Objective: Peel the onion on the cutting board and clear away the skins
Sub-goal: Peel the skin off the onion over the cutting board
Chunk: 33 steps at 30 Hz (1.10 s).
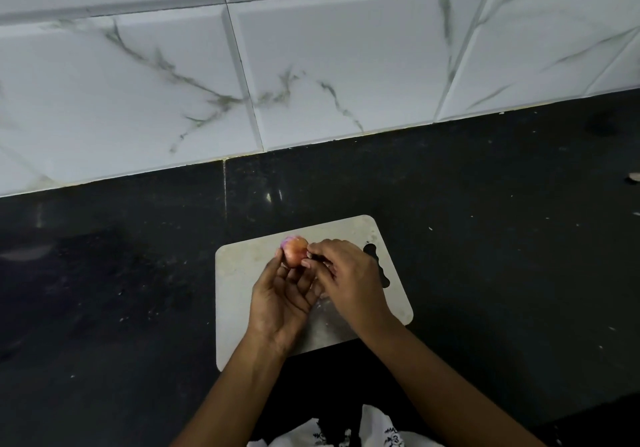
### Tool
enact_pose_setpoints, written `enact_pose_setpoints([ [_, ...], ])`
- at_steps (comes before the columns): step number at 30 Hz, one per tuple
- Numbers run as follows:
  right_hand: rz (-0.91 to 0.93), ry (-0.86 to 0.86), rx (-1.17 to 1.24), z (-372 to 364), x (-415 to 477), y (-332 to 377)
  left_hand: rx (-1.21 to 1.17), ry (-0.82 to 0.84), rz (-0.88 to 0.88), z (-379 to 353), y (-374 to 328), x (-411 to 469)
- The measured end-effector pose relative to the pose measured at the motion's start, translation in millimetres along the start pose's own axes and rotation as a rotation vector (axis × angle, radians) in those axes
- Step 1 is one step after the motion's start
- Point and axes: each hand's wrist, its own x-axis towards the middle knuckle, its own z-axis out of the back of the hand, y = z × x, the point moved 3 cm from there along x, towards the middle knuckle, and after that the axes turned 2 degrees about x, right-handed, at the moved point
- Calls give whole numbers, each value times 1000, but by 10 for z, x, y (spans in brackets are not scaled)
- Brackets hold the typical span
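L hand (282, 302) grips onion (294, 250) at fingertips to steady it while R hand (346, 273) pinches its side to peel, cutting board (239, 273) below both

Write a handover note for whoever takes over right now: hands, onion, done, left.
Left hand: holds the onion over the cutting board.
Right hand: fingertips pinch the skin at the onion's right side.
Done: a purple patch is bare at the onion's far end; brown skin covers the rest.
Left: strip the remaining skin, then clear the skins away. Loose skins on the board are too faint to confirm.
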Motion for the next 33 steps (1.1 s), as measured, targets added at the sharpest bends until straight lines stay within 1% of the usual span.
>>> enact_pose_setpoints([
  [3, 109, 8, -46, 45, 13, 10, 119, -2, -16, 40, -106, 30],
  [5, 120, 44, -49, 63, 19, -9, 170, 21, -42, 48, -175, 43],
  [6, 75, 68, -7, 73, 24, -17, 190, 35, -62, 54, -203, 45],
  [9, -149, 110, 176, 102, 64, -32, 235, 103, -123, 51, -251, 53],
  [13, -266, 99, 235, 122, 136, -3, 221, 154, -154, 71, -220, 91],
  [18, -342, 104, 210, 142, 197, 24, 217, 127, -197, 52, -211, 67],
  [23, -380, 123, 218, 165, 234, 35, 238, 89, -273, 13, -223, 46],
  [29, -356, 99, 191, 170, 223, 53, 258, 47, -324, -21, -210, 20],
  [31, -386, 107, 196, 170, 222, 21, 266, 33, -320, -3, -200, 34],
  [33, -446, 126, 255, 175, 227, -21, 277, 28, -319, 1, -182, 36],
])
